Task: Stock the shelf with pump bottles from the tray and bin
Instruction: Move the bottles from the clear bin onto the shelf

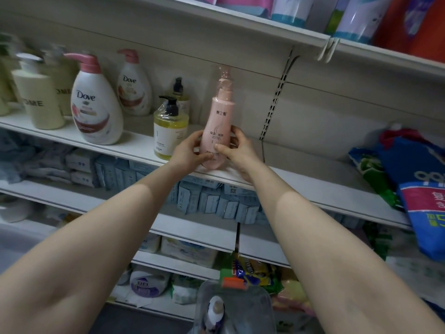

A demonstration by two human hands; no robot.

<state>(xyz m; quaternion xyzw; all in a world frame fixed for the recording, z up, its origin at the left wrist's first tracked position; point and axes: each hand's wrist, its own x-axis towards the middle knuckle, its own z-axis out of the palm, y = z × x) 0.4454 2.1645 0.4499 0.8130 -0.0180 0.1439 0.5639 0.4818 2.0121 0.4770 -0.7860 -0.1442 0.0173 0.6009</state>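
Blocking left: yellow bottle (170,127) is standing just beside the pink bottle (216,126).
Free right: bare shelf (301,174) is lying open up to the bags (409,184).

Head view, close, facing forward and up at shelf (149,150).

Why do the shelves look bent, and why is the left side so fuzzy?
Head view: the wide-angle lens bows the shelf edge and stretches the forearms; the cream bottles at far left are blurred, while the pink pump bottle held by both hands stays sharp; lighting is soft and even, with only faint sheen on its plastic wrap.
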